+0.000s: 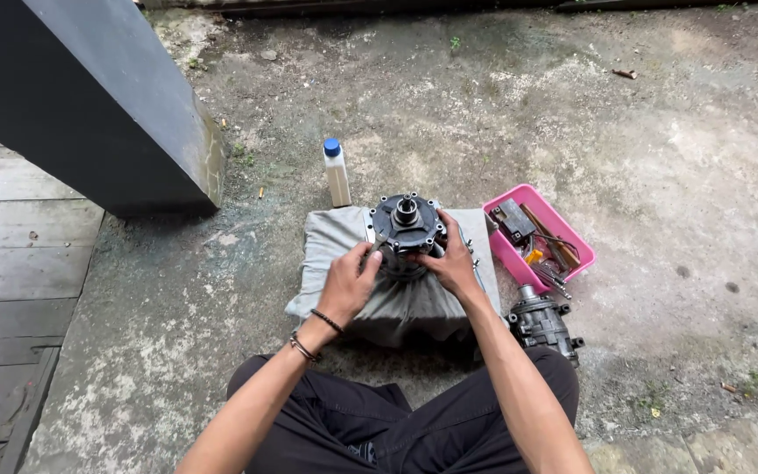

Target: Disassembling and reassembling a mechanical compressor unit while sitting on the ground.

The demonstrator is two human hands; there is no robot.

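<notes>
A person in dark trousers (414, 421) sat cross-legged on rough, stained concrete ground (660, 175), both bare forearms stretched forward. The left hand (350, 283), with two dark bands at its wrist, gripped the left side of a round, dark metal compressor body (406, 232), fingers curled against its casing. The right hand (451, 261) clasped the right side of the same part, fingers wrapped over its rim. The part stood upright, shaft end up, on a crumpled grey cloth (396, 303) spread on the ground in front of the knees. Just beside the right forearm lay a second grey metal housing (544, 326). Farther right sat a pink plastic tray (501, 248) holding assorted hand tools. Beyond the cloth stood a small pale plastic bottle with a blue cap (337, 173). At far left a dark slanted post (98, 96) met weathered wooden planks (10, 254).
</notes>
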